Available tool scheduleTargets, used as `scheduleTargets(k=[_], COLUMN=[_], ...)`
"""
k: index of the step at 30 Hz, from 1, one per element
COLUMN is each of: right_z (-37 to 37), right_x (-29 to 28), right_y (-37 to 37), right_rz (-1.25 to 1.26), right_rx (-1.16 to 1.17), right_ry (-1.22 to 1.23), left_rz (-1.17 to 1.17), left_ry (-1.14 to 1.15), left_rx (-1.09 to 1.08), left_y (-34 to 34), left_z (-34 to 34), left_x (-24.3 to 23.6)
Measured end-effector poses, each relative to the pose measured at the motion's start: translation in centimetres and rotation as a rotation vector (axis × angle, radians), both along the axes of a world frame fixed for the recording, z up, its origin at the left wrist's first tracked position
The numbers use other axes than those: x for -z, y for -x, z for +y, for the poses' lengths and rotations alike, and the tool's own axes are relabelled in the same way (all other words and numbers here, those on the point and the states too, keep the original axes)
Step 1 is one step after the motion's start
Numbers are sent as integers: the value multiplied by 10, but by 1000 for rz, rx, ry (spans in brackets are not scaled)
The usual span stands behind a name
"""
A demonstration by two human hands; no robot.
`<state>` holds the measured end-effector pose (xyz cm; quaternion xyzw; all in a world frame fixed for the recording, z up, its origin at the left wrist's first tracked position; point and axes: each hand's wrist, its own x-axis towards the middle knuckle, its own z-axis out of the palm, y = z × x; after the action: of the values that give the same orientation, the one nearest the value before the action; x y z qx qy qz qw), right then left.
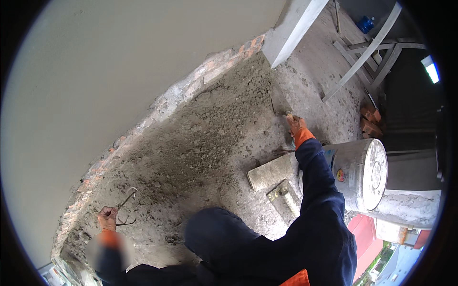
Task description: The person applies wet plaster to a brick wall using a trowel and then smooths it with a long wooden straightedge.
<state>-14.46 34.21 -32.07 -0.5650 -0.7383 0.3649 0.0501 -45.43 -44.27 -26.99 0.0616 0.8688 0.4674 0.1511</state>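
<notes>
My left hand [107, 218], in an orange glove, is closed around a thin bent metal hook [127, 197] at the lower left of a rough patch of grey mortar [205, 138]. My right hand [296, 126], also gloved in orange, grips a trowel whose flat blade [279, 102] rests against the mortar near a pale concrete column [291, 28]. My dark blue sleeve and knee [214, 233] fill the lower middle.
A smooth plastered wall [95, 71] borders the mortar along an exposed brick edge [191, 85]. A flat float [269, 171] and a second trowel [284, 195] lie below my right arm. A metal drum [361, 174], stacked bricks [370, 122] and a wooden frame [367, 52] stand at right.
</notes>
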Motion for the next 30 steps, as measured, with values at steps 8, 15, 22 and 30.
scheduleTargets(k=[8, 15, 22, 30], right_z=[36, -22, -9, 90], right_x=[42, 26, -44, 30], right_y=[90, 61, 19, 109], right_rz=[150, -3, -251, -350], right_rx=[27, -128, -312, -347], right_ry=[55, -366, -646, -539], left_rz=[-22, -158, -124, -76], left_ry=[9, 124, 34, 16], left_rx=[87, 16, 30, 7], left_y=[-29, -24, -5, 8], left_z=[43, 30, 21, 11], left_x=[-12, -16, -13, -10])
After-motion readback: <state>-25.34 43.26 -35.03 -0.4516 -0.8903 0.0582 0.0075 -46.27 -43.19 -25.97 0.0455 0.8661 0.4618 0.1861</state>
